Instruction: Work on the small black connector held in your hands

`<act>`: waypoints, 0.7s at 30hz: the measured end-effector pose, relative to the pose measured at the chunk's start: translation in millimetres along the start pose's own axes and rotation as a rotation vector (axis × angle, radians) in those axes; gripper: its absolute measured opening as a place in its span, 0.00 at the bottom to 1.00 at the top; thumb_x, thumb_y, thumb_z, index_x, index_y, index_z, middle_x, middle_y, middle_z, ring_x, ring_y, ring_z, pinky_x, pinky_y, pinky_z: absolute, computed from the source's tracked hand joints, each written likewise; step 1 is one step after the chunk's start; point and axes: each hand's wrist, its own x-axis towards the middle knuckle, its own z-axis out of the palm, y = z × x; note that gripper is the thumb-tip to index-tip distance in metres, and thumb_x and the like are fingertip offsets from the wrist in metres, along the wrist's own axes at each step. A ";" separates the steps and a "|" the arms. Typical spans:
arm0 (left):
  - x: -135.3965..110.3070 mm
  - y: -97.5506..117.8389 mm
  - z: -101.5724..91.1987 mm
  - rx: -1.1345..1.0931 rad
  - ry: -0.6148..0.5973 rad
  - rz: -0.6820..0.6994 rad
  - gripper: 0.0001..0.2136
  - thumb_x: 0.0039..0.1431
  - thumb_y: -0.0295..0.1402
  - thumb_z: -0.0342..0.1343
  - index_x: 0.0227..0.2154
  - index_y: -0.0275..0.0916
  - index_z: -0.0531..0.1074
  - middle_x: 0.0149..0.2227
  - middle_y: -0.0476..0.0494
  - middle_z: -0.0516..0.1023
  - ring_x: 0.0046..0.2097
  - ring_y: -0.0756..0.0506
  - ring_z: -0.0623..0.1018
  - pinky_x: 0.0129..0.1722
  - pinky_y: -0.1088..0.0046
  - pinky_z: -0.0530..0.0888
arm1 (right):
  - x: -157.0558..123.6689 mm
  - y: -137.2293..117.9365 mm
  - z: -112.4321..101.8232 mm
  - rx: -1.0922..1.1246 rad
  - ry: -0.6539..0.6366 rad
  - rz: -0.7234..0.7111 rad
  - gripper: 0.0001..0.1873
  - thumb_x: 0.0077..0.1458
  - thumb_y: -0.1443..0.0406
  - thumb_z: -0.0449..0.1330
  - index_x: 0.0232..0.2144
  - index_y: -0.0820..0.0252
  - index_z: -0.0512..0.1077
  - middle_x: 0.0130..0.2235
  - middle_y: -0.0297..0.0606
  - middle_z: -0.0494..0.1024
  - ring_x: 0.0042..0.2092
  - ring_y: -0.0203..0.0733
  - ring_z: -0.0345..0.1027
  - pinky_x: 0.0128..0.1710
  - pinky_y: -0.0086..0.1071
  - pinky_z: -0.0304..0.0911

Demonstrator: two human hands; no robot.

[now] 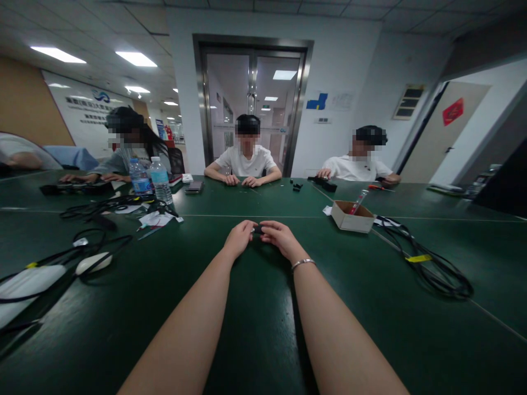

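Both my forearms reach out over the dark green table (pixel 255 329). My left hand (pixel 239 237) and my right hand (pixel 276 235) meet at the table's middle, fingers curled. Between their fingertips sits a small black part (pixel 258 229), pinched from both sides. A thin silver bracelet (pixel 302 264) circles my right wrist. What the small part is cannot be made out.
A small open cardboard box (pixel 352 216) with a red-handled tool stands right of my hands, black cables (pixel 428 263) beyond it. At left lie cables, a white mouse (pixel 94 263), papers and two water bottles (pixel 150 178). Three people sit along the far edge.
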 end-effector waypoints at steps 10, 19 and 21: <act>-0.2 -0.2 0.9 -0.043 -0.005 -0.011 0.14 0.57 0.38 0.48 0.42 0.39 0.72 0.26 0.49 0.71 0.26 0.50 0.69 0.25 0.77 0.64 | -1.0 -0.8 0.2 -0.003 -0.007 0.004 0.09 0.47 0.75 0.64 0.34 0.64 0.75 0.28 0.36 0.76 0.25 0.32 0.70 0.25 0.21 0.70; -0.7 3.0 -0.1 -0.066 -0.009 -0.009 0.14 0.56 0.36 0.48 0.42 0.39 0.71 0.25 0.50 0.69 0.25 0.51 0.67 0.24 0.77 0.63 | 1.1 1.1 -1.5 0.012 -0.006 0.001 0.08 0.47 0.75 0.64 0.33 0.65 0.75 0.27 0.36 0.76 0.25 0.32 0.70 0.25 0.21 0.70; -0.1 2.4 0.4 -0.069 -0.015 -0.004 0.14 0.58 0.38 0.46 0.42 0.39 0.72 0.23 0.50 0.68 0.24 0.51 0.67 0.23 0.77 0.62 | 0.9 1.0 -1.3 0.012 0.000 0.004 0.08 0.48 0.75 0.63 0.33 0.65 0.75 0.27 0.36 0.76 0.25 0.32 0.70 0.25 0.21 0.70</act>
